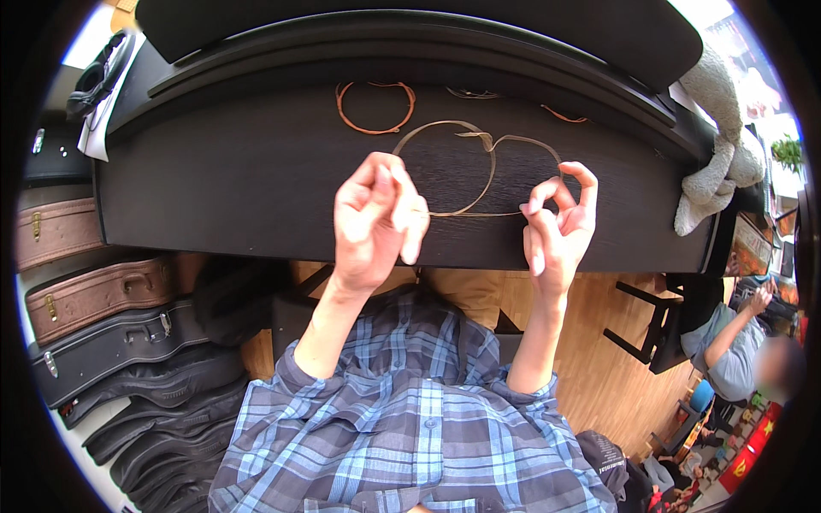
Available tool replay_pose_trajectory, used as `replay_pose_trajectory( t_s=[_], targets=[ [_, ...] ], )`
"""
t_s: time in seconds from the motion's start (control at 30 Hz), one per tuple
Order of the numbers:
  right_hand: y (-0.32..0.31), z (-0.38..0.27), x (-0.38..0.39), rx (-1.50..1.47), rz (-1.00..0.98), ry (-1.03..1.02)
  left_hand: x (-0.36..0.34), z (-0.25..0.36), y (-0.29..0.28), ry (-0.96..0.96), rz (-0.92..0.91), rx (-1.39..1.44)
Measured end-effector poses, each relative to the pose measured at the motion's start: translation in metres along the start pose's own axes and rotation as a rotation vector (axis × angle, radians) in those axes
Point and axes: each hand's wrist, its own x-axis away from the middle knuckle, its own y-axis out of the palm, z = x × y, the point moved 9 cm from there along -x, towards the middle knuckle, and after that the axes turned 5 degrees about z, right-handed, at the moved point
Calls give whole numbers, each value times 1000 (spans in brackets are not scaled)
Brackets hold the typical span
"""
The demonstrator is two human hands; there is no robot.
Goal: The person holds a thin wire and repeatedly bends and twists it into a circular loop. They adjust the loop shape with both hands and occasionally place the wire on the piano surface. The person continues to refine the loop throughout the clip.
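Between my hands a brass-coloured guitar string (pixel 492 171) hangs above the black surface, partly uncoiled. It makes one large round loop and a smaller loop to the right, with a twist where they meet. My left hand (pixel 376 218) has its fingers bent together at the loop's left side; the string runs behind them. My right hand (pixel 560 222) pinches the smaller loop at its right side, thumb and fingers curled in. Beyond the hands lie a copper-coloured coiled string (pixel 413 103), a thin silvery coil (pixel 472 93) and a short copper-coloured strand (pixel 564 114).
The black top (pixel 214 179) has a raised ledge along its back. A grey plush toy (pixel 714 179) leans at its right end; headphones (pixel 98 77) rest at far left. Instrument cases (pixel 98 299) are stacked on the left. Another person (pixel 727 342) sits at far right.
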Motion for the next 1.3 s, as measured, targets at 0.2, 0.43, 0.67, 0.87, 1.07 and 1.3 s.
replay_pose_trajectory(
  t_s=[0.2, 0.43, 0.67, 0.87, 1.07, 1.3],
  targets=[
    [-25, -3, -2, -571, 2, -39, -2, 4, -3, 18, -1, 68],
    [-17, -8, -1, -187, -4, -198, -2, 2, -4, -32, 27, 85],
    [-5, -4, 1, 195, -37, -154, -2, -2, -2, -110, 25, 116],
    [28, -7, 11, 322, -349, -259, -3, -4, -3, -104, 31, 91],
    [44, -10, 16, 417, -478, -310, 0, -9, -1, -124, 3, -58],
    [22, 0, 13, 257, -273, -95, 2, -12, 26, -60, -185, -371]
  ],
)
